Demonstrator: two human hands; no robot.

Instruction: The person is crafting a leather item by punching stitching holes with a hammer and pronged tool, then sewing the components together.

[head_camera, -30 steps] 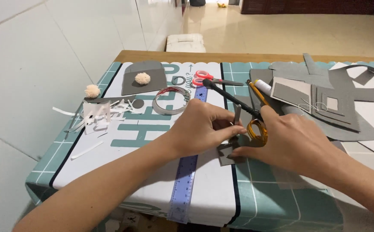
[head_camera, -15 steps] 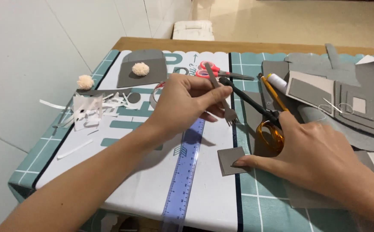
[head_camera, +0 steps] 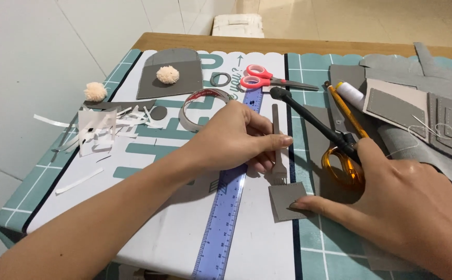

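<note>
The pronged leather chisel (head_camera: 278,150) now stands on the grey leather square (head_camera: 286,201), pinched in the left hand (head_camera: 236,140). The right hand (head_camera: 397,207) has left the mallet (head_camera: 314,122), fingers spread flat, pinning the square.

– What kind of place is this?
– A craft table at home. Grey leather pieces (head_camera: 446,122) and pink-handled scissors (head_camera: 259,79) lie on the teal grid cutting mat (head_camera: 335,249), white floor tiles beside it.

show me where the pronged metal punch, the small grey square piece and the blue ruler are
pronged metal punch (head_camera: 277,148), head view, on its shaft.
small grey square piece (head_camera: 284,203), head view, on its middle.
blue ruler (head_camera: 225,218), head view, on its lower half.
</note>
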